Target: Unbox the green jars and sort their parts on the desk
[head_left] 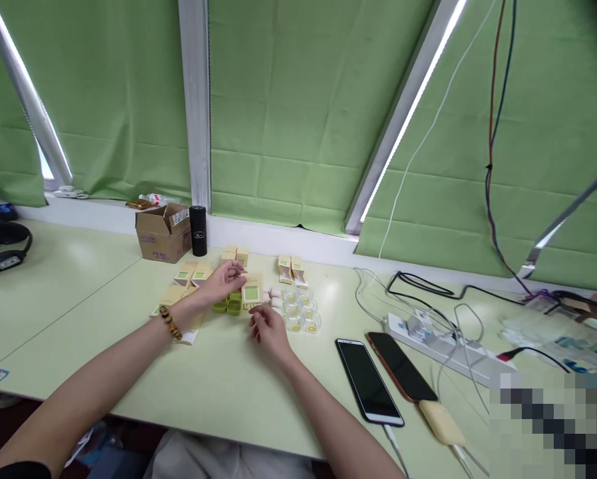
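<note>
A small cream cardboard box [251, 291] with a green window stands between my hands. My left hand [221, 283], a beaded bracelet at its wrist, has its thumb and fingers closed at the box's upper left edge. Just under the lower edge is my right hand [271, 329], its fingers bent and apart, with nothing visible in them. Below my left fingers sit several green square cups [233, 305]. To the right stand clear round containers [301, 309] with yellow bottoms, and small pale pieces [275, 297] lie beside them.
More cream boxes [291, 269] stand at the back; others [193, 273] lie left, partly behind my left arm. A brown carton [163, 233] and black tumbler [198, 231] are behind. Two phones [371, 382] [402, 366], cables and a power strip [440, 346] occupy the right.
</note>
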Motion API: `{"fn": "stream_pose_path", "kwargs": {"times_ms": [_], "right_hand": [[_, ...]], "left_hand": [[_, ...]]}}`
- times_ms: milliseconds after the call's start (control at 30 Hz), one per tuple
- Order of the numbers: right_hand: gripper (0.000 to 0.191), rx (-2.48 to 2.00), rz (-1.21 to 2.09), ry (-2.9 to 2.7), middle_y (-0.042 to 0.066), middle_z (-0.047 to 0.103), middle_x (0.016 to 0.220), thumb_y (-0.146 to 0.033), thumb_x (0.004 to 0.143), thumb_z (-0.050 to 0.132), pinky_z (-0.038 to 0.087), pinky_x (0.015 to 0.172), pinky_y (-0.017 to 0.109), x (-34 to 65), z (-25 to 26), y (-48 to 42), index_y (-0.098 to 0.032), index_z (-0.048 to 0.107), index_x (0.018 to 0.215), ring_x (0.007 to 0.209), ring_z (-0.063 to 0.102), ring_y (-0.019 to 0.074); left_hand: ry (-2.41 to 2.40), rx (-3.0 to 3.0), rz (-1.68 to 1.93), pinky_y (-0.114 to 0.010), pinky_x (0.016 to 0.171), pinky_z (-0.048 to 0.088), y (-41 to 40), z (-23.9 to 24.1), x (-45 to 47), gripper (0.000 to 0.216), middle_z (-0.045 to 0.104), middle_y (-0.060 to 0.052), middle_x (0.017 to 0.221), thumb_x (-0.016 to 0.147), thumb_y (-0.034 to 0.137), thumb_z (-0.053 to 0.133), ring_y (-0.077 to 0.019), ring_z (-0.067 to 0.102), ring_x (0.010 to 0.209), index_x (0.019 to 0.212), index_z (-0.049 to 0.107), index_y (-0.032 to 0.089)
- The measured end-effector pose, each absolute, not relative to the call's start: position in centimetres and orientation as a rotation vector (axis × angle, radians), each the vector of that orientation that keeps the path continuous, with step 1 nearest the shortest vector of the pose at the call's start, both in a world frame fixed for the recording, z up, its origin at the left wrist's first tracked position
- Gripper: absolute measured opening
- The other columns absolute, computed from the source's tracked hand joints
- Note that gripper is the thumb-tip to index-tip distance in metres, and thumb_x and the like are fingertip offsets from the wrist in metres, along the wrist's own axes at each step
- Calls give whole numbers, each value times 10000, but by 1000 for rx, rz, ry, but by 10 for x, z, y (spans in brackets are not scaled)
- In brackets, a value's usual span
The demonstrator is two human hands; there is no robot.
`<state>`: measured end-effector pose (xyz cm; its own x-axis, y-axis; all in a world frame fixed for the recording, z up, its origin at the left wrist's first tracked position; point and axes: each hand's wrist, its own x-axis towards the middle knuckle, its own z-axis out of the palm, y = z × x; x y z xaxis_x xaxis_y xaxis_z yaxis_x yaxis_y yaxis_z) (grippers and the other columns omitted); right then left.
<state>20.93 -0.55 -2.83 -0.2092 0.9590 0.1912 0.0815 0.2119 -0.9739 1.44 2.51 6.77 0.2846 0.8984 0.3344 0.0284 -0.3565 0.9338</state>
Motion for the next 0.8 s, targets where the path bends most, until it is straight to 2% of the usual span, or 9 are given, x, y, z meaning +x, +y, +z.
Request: {"fn": "stream_pose_path", "kwargs": {"times_ms": [100,200,333,467,600,700,800], "right_hand": [[435,-909,1349,-1248,28,693,836,-636,842,636,439,442,247,214,-24,-1,-216,623,956,578,659,175],[451,-844,1438,-1176,42,717,870,-651,824,679,505,524,265,217,-19,-4,-219,648,953,715,680,201],[304,-823,1324,-1247,16,703,846,-519,833,681,505,663,281,217,-17,-8,-223,670,900,764,634,182],[187,-877,1086,-1295,37,716,891,-386,855,591,471,721,298,216,-20,-6,-217,668,875,848,639,205],[160,-966,953,-1351,43,709,909,-344,868,552,482,753,320,220,-21,-6,-219,646,898,853,632,211],[162,-1036,866,-1480,42,694,972,-318,857,572,486,716,314,226,-16,-7,-222,637,970,806,605,196],[291,-1046,840,-1657,50,644,1109,-244,822,570,473,646,289,234,-5,-9,-236,604,1111,769,572,170]], "left_hand": [[821,1624,1186,-360,914,530,1,55,14,467,647,-67,1087,860,543,781,-198,643,1028,1064,521,213],[817,1699,1181,-365,922,523,-14,36,16,425,618,-79,1121,890,505,757,-206,625,1047,1086,525,209],[943,1845,1132,-399,1018,500,-32,17,18,342,598,-71,1165,910,396,729,-232,599,1146,1125,521,230],[1056,2038,969,-417,1055,484,-47,12,18,290,628,-66,1205,916,311,671,-258,587,1192,1169,544,251],[1097,2106,934,-423,1075,480,-48,12,17,348,625,-79,1280,918,308,659,-272,579,1233,1241,539,256],[1105,2110,938,-436,1100,471,-46,11,16,398,612,-81,1334,923,311,658,-277,565,1272,1296,524,269],[1118,2102,956,-454,1108,473,-44,9,15,437,600,-90,1373,926,306,651,-287,561,1297,1338,508,278]]}}
